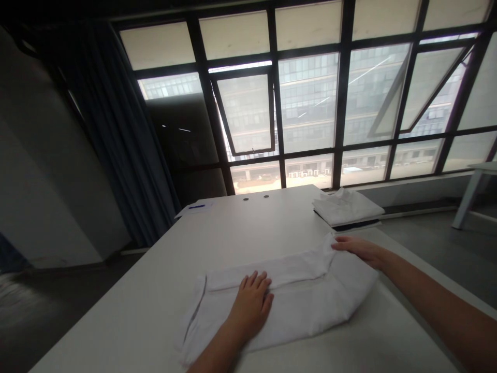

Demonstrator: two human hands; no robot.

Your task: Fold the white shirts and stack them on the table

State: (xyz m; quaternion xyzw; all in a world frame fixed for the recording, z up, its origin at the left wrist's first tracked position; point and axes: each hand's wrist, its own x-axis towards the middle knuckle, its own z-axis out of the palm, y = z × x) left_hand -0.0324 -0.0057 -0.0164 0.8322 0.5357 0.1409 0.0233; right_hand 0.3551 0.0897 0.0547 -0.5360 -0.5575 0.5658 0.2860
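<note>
Across the near part of the table (116, 316), the white garment (298, 311) lies flattened lengthwise, with a fold line along its upper portion. The left hand (249, 305) is laid palm down on the garment, left of its middle, fingers extended and slightly parted. The right hand (359, 248) grips the garment's far right corner between thumb and fingers. Beyond the right hand, a stack (348, 207) of folded white cloth, with a dark layer beneath, sits at the table's right edge. At the far left corner, a blue pen (196, 206) rests on paper (207, 207).
</note>
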